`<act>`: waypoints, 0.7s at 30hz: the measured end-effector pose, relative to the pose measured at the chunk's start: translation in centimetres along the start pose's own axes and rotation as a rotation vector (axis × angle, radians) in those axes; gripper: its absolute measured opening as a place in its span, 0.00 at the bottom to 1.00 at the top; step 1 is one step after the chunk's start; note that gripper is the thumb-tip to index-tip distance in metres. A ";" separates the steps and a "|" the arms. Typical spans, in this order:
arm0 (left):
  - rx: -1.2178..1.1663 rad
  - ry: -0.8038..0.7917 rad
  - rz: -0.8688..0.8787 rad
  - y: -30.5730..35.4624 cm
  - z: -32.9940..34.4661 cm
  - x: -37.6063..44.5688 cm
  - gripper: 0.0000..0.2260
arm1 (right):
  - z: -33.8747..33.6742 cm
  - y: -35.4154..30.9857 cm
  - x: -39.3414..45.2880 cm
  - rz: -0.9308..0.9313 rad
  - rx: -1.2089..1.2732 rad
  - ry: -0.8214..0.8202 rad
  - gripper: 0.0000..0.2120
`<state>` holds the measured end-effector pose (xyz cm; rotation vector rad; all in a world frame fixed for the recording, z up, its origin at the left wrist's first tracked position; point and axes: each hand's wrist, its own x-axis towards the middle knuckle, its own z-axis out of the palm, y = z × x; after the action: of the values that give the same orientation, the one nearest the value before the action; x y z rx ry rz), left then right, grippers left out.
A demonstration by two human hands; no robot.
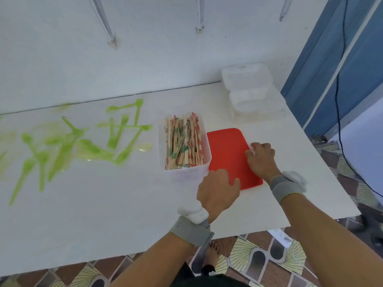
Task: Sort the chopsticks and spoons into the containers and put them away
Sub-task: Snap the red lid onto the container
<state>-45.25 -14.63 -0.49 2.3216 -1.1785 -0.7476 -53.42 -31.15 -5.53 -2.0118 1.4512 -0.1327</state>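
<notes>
Both hands (238, 175) on red lid (230, 154), beside chopstick container (184, 170)

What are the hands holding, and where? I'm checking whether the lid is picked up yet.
Both hands are on the red lid: right hand at its right edge, left hand at its near-left corner. The lid lies on the table.

Left wrist: grey strap (191, 232), white pod (193, 212)
Right wrist: grey strap (285, 188), white pod (295, 179)
Forearms: bare, no sleeves
</notes>
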 end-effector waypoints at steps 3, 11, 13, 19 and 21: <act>0.066 0.004 -0.174 -1.0 2.2 -0.4 0.15 | 0.2 -0.2 -0.3 0.005 -0.006 -0.029 0.22; -0.138 0.069 -0.296 -0.4 3.6 -0.2 0.20 | 0.1 -1.0 -1.5 0.150 0.426 0.031 0.15; -0.156 0.056 -0.285 -0.4 3.3 -0.3 0.20 | -0.5 -1.1 -2.3 0.195 0.581 0.037 0.11; -0.109 -0.048 -0.123 0.1 1.7 -1.2 0.15 | -3.7 -2.6 -4.5 0.155 0.828 0.007 0.12; -0.170 -0.014 -0.002 0.8 0.8 -1.6 0.16 | -4.7 -3.7 -5.2 0.128 0.872 0.008 0.12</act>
<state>-47.00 -13.84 -0.17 2.1818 -1.0751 -0.8327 -54.44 -27.97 1.66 -1.2034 1.2143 -0.6038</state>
